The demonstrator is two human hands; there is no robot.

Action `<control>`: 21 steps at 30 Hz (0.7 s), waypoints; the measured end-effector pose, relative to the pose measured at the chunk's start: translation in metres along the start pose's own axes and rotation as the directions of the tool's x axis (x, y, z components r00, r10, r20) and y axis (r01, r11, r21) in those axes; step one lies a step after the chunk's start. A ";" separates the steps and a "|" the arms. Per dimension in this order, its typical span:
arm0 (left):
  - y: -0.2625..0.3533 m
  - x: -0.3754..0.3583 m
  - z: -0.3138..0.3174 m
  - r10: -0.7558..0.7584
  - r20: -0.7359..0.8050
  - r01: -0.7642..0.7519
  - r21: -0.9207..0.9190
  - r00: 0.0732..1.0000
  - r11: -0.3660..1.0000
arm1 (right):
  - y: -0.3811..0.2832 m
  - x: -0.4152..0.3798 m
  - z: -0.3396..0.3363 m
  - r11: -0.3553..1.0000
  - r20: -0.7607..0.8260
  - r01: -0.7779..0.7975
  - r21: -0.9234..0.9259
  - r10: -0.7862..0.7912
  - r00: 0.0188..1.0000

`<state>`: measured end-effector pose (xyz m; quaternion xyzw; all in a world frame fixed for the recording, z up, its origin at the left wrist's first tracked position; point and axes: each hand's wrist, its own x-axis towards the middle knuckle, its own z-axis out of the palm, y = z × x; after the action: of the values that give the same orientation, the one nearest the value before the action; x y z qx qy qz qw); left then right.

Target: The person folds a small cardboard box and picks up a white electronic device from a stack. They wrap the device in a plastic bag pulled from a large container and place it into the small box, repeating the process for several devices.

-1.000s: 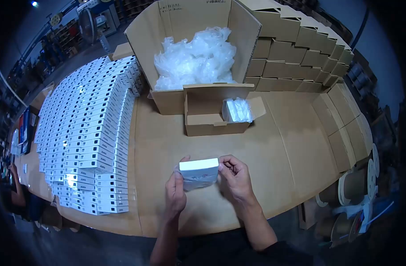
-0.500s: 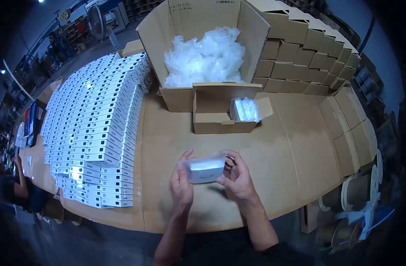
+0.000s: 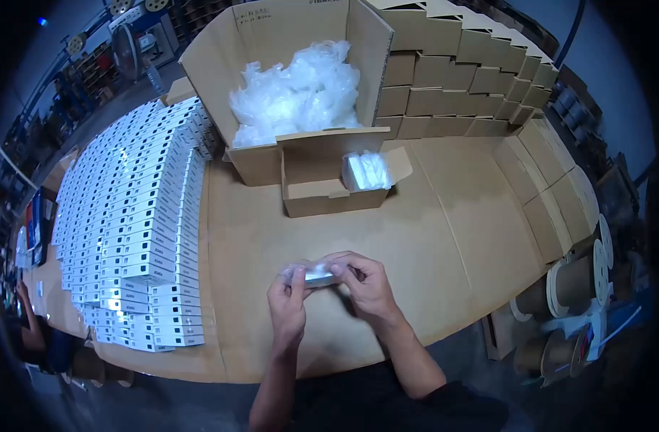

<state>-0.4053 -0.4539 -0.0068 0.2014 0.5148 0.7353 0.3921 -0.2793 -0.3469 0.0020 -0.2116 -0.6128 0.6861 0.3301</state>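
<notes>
My left hand (image 3: 286,302) and my right hand (image 3: 364,284) both grip a small white box in a clear plastic bag (image 3: 315,273), held flat just above the cardboard-covered table (image 3: 445,230). Only the thin top edge of the bagged box shows between my fingers. A small open carton (image 3: 322,189) with one bagged box (image 3: 365,171) inside sits farther back on the table.
A big open carton (image 3: 272,43) full of clear plastic bags (image 3: 297,93) stands at the back. Many white boxes (image 3: 135,216) lie in rows on the left. Folded brown cartons (image 3: 473,79) are stacked back right and along the right edge. Tape rolls (image 3: 574,288) sit lower right.
The white box has gone fully into the plastic bag and has been tipped flat. Both hands have closed in over it, and the view has shifted slightly.
</notes>
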 end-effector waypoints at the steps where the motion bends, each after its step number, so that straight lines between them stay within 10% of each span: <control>1: 0.000 0.001 -0.001 -0.001 -0.019 0.001 -0.013 1.000 1.000 | -0.001 0.000 0.000 1.000 -0.017 -0.013 -0.001 0.013 1.000; 8: 0.008 0.007 0.007 -0.013 -0.127 0.011 -0.013 0.992 1.000 | -0.032 -0.001 0.012 0.984 -0.273 0.091 0.151 -0.047 0.961; 11: 0.007 0.008 0.003 -0.010 -0.148 0.011 0.007 0.989 1.000 | -0.020 0.001 -0.010 0.905 0.021 0.329 -0.269 -0.336 0.942; 21: 0.011 0.012 -0.006 0.066 -0.066 -0.066 0.011 0.996 0.998 | -0.031 0.003 -0.007 0.864 0.096 0.152 -0.479 -0.120 0.988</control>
<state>-0.4213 -0.4496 -0.0004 0.1956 0.5239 0.7518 0.3495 -0.2708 -0.3393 0.0312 -0.2220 -0.7887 0.4919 0.2945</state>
